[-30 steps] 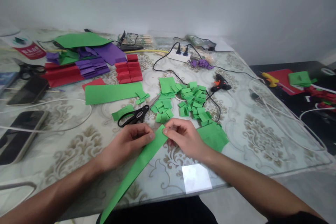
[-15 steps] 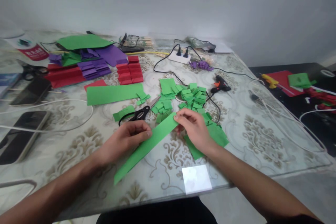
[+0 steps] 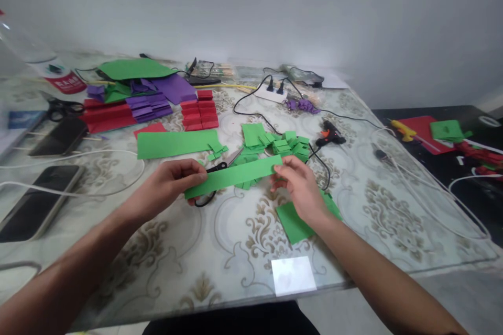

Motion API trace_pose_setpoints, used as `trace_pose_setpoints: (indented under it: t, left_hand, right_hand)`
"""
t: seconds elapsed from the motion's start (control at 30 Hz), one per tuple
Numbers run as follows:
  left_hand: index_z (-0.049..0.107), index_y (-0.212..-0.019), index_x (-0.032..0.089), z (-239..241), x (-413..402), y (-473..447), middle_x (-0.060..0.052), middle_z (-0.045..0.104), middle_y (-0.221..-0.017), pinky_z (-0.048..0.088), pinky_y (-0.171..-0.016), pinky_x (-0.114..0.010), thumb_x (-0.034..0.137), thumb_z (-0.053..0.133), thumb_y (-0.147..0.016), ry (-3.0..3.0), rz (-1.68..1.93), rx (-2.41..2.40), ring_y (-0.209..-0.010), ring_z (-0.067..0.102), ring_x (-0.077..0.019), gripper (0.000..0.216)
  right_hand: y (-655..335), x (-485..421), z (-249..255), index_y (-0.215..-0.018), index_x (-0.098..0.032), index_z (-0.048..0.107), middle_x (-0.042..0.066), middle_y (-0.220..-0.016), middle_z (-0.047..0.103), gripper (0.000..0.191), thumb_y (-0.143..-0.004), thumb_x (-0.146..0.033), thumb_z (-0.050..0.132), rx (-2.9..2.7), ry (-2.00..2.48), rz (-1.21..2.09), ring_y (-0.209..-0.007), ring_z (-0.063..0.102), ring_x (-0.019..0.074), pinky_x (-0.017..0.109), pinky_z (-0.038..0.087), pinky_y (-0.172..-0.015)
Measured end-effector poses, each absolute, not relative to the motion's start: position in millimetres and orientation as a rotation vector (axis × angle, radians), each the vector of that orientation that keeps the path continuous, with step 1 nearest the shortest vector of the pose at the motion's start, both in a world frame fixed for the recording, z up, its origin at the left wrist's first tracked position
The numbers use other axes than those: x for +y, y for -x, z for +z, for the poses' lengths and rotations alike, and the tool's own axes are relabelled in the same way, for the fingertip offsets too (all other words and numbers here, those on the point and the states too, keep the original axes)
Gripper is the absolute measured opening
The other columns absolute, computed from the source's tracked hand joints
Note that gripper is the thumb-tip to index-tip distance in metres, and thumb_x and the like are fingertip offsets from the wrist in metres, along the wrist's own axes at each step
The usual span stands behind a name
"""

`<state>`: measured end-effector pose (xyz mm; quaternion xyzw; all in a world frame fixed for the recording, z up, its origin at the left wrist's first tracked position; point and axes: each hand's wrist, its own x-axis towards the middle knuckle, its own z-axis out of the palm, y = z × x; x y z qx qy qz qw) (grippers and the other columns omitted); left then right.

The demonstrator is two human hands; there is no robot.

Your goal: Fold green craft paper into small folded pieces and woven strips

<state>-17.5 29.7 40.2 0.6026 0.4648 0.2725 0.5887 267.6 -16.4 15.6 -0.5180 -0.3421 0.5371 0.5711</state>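
Note:
A green paper strip (image 3: 236,174) is stretched between my two hands above the table. My left hand (image 3: 176,178) pinches its left end between thumb and fingers. At the other end, my right hand (image 3: 298,183) grips the strip's tip the same way. Behind the strip lie black-handled scissors (image 3: 234,157), partly covered by it. Small cut green paper pieces (image 3: 288,145) are heaped just beyond my right hand. Under my right wrist is a larger green sheet (image 3: 294,222), and a wide green strip (image 3: 176,144) lies beyond my left hand.
A glue gun (image 3: 329,133) and a white power strip (image 3: 271,94) with black cords sit farther back. Folded red paper (image 3: 199,111) and purple paper (image 3: 149,107) lie back left. Phones (image 3: 39,201), a second pair of scissors (image 3: 61,108) and a bottle (image 3: 63,78) are at left.
The strip has swung from a steep slant to nearly level. My left hand has moved up and left to its left end; my right hand has shifted slightly right and down.

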Motion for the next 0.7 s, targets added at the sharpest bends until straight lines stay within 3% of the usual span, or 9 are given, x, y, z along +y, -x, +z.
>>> trace_pose_setpoints:
  t: [0.13,0.2,0.4,0.53,0.7]
  left_hand:
    - [0.071,-0.079,0.016,45.0,29.1,19.5,0.001,0.057,-0.062,0.048,-0.042,-0.020,0.049,0.079,-0.085,-1.463,0.523,1.039,-0.050,0.052,-0.0114,0.034]
    - [0.072,-0.083,0.016,45.6,26.4,19.1,0.002,0.057,-0.062,0.048,-0.041,-0.018,0.048,0.077,-0.087,-1.496,0.407,0.982,-0.050,0.052,-0.0112,0.033]
    - [0.076,-0.092,0.017,41.9,9.4,6.0,0.001,0.062,-0.073,0.045,-0.043,-0.014,0.044,0.072,-0.093,-1.581,0.237,0.869,-0.054,0.051,-0.0088,0.027]
    - [0.075,-0.093,0.017,38.7,0.0,-3.0,-0.001,0.067,-0.082,0.046,-0.044,-0.014,0.042,0.069,-0.096,-1.577,0.275,0.831,-0.059,0.054,-0.0088,0.025]
    - [0.071,-0.098,0.018,31.7,-1.7,-2.7,0.001,0.067,-0.083,0.048,-0.046,-0.017,0.043,0.073,-0.095,-1.501,0.463,0.899,-0.055,0.055,-0.0078,0.025]
  right_hand:
    - [-278.5,-13.9,23.2,-0.101,-0.023,0.070,0.003,-0.096,0.077,0.031,-0.078,-0.038,0.085,-0.970,1.220,1.363,-0.091,0.073,0.0198,0.030,0.060,-0.076]
    - [-281.9,-13.8,27.6,-0.102,-0.019,0.076,0.007,-0.102,0.080,0.030,-0.085,-0.043,0.080,-1.110,1.195,1.456,-0.090,0.075,0.0191,0.031,0.060,-0.082]
    - [-257.0,-29.5,26.1,-0.102,-0.014,0.078,0.008,-0.091,0.078,0.037,-0.088,-0.049,0.079,-1.490,1.116,1.962,-0.068,0.070,0.0151,0.028,0.055,-0.063]
    - [-237.1,-41.5,16.1,-0.086,-0.015,0.077,0.000,-0.073,0.067,0.033,-0.086,-0.048,0.082,-1.587,1.104,1.802,-0.062,0.053,0.0100,0.023,0.038,-0.055]
    - [-233.6,-44.1,13.4,-0.073,-0.015,0.070,-0.004,-0.063,0.054,0.037,-0.088,-0.047,0.080,-1.547,1.115,1.719,-0.058,0.042,0.0088,0.024,0.031,-0.054]
